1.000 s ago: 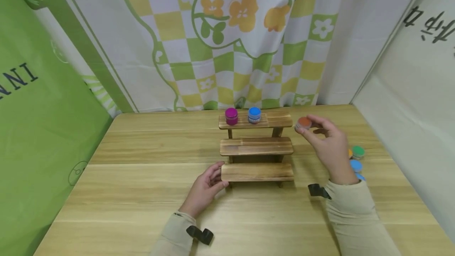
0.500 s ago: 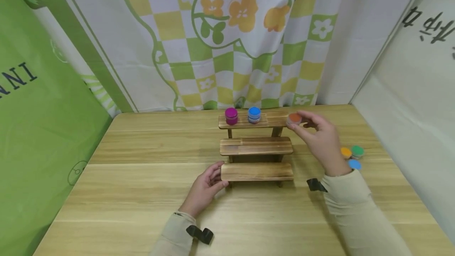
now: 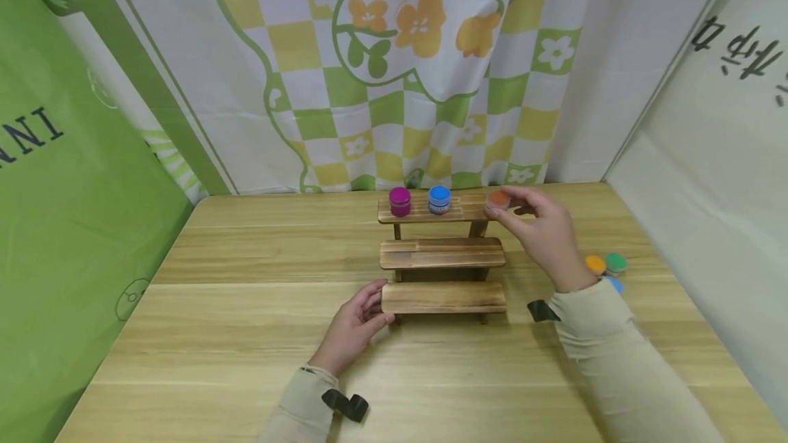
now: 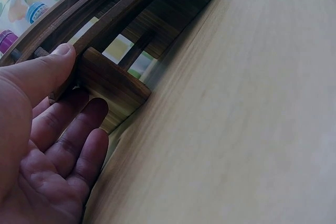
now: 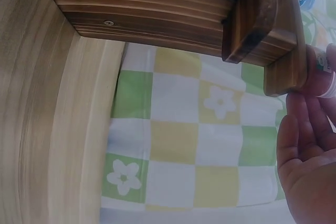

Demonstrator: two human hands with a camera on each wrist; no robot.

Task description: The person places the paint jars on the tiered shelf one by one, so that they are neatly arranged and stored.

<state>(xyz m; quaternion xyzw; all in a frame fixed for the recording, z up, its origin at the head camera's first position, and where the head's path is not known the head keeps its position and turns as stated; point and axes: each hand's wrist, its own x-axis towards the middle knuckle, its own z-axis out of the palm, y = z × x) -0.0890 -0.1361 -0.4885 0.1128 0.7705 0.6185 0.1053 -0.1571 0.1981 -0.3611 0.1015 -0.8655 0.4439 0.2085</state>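
Note:
A three-tier wooden display stand (image 3: 443,298) is on the table. My left hand (image 3: 353,329) holds the left end of its lowest tier; in the left wrist view the thumb (image 4: 50,69) lies on the edge and the other fingers are at the end. My right hand (image 3: 544,234) pinches a small paint jar with an orange-brown lid (image 3: 497,199) at the right end of the top tier. In the right wrist view this jar (image 5: 320,69) looks upright against the tier. A purple jar (image 3: 400,202) and a blue-lidded jar (image 3: 440,199) stand left of it.
Right of the stand, beside my right forearm, are jars with an orange lid (image 3: 594,264), a green lid (image 3: 615,263) and a blue lid (image 3: 613,284), the last partly hidden by the sleeve. A patterned curtain (image 3: 418,101) hangs behind the table (image 3: 246,333).
My right hand has moved left with the orange-brown-lidded jar, from beside the stand to the top tier's right end. My left hand has stayed on the lowest tier.

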